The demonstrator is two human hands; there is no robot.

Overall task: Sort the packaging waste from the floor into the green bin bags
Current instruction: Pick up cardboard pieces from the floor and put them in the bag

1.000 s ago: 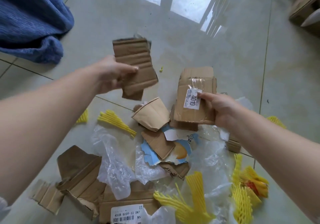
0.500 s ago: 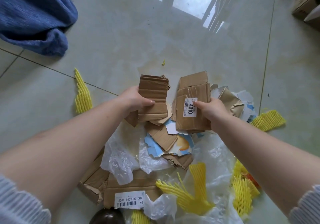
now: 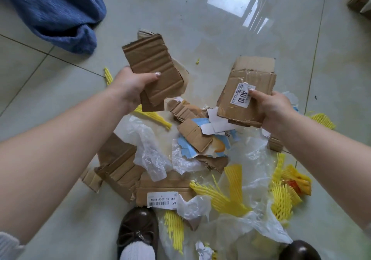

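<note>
Cardboard pieces are in both hands, above the pile on the tiled floor [image 3: 220, 44]. The left hand [image 3: 130, 84] grips a stack of corrugated cardboard [image 3: 154, 66], thumb on top. The right hand [image 3: 269, 109] grips a taped cardboard piece [image 3: 251, 82] with a white "4010" label [image 3: 242, 96]. Below lie clear plastic film [image 3: 148, 151], yellow foam netting [image 3: 230, 195] and a barcode-labelled cardboard [image 3: 166, 189].

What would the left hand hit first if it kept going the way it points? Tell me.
The left hand, gripping cardboard pieces, points up-frame; beyond looks like bare floor tile. Depth is unclear.
</note>
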